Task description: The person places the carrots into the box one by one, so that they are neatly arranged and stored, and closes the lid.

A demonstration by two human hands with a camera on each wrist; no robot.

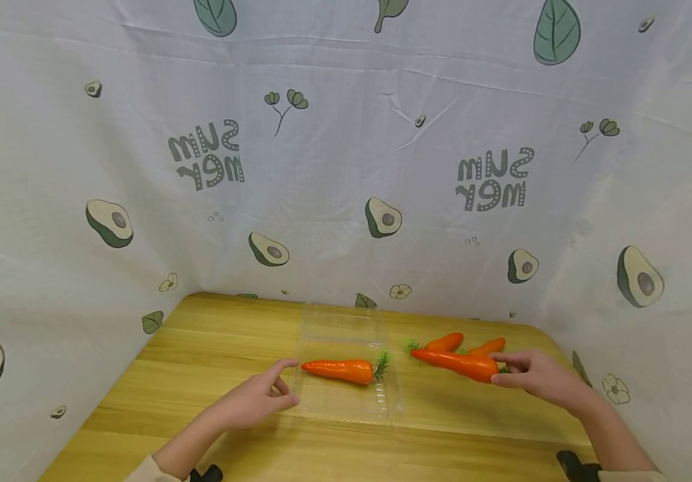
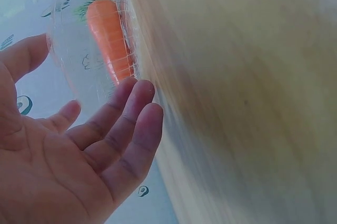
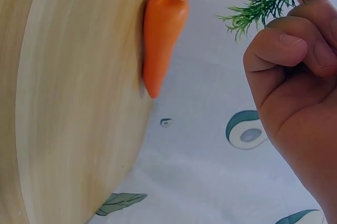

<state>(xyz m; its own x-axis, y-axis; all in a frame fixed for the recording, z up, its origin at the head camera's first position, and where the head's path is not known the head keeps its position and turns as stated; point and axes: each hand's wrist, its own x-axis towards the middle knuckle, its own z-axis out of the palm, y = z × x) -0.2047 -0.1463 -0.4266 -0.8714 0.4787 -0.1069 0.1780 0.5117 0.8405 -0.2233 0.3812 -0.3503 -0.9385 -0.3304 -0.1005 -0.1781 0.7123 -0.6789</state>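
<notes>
Hands lie well apart on the wooden table point(image 1: 213, 348), one on each side of a clear plastic tray point(image 1: 346, 402). The left hand point(image 1: 255, 398) rests palm-inward with fingers loosely extended and holding nothing, its fingertips point(image 2: 142, 97) just at the tray's left wall (the wrist view is blurred, so contact seems likely but I cannot be sure). Inside the tray one carrot point(image 1: 340, 369) lies on its side, pointed tip toward the left hand, green top toward the right. The right hand point(image 1: 535, 378) has its fingers curled and pinches the leafy end of a second carrot point(image 1: 457, 363), whose tip points left toward the tray. Two more carrots point(image 1: 466, 344) lie just behind it, near the table's far edge, where the avocado-print cloth point(image 1: 346, 167) rises as a backdrop. Bare wood lies open between tray and held carrot, and across the table's near left part.
</notes>
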